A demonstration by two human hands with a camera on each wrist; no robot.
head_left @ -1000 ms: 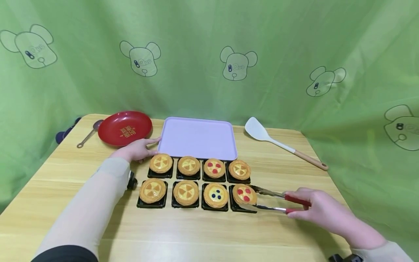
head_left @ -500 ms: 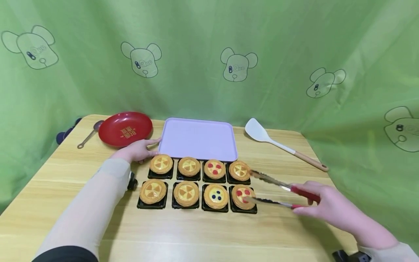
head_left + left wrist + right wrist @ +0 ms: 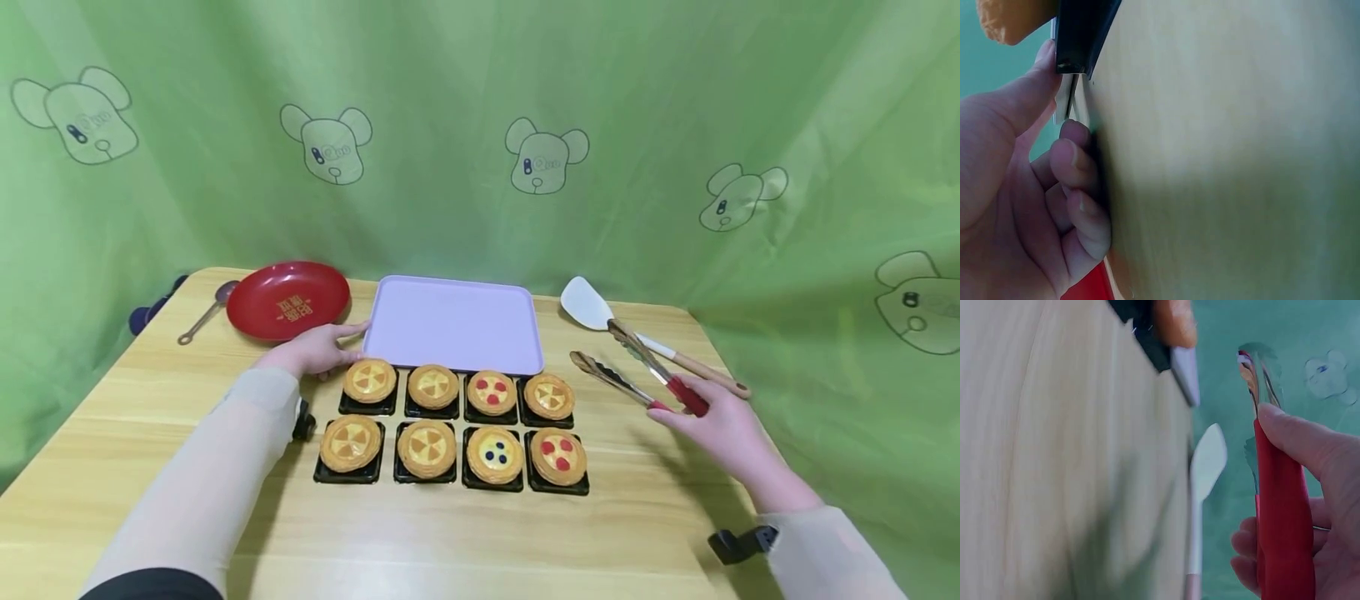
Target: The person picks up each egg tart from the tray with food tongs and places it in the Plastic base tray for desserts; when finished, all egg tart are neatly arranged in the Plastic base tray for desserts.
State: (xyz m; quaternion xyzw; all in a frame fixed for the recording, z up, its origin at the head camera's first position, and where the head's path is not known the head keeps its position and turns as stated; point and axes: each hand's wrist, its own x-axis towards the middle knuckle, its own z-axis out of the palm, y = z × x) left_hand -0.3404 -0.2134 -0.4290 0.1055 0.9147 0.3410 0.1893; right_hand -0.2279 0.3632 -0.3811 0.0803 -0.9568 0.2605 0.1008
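My left hand [image 3: 311, 350] holds the left edge of a lilac tray [image 3: 455, 325], its thumb near the front corner. In the left wrist view the other fingers [image 3: 1088, 219] are curled beside the table top. My right hand [image 3: 731, 429] grips tongs [image 3: 658, 369] by their red handles; the metal arms stand apart with nothing between them, above the table near the spatula. Two rows of tarts sit on small black square trays before the lilac tray. Among them are a blueberry-dotted tart [image 3: 495, 455] and a red-dotted tart [image 3: 558, 457] at front right.
Left of the tray lies a red plate [image 3: 251, 308] with gold lettering, beside a dark spoon [image 3: 202, 321]. A white spatula [image 3: 587, 304] with a wooden handle lies at the back right, partly behind the tongs. A green curtain [image 3: 442, 208] hangs behind the wooden table [image 3: 420, 542].
The tongs opened around the front-right red-dotted tart and came away from it. My right hand then lifted them back and right towards the spatula. My left hand stays at the tray.
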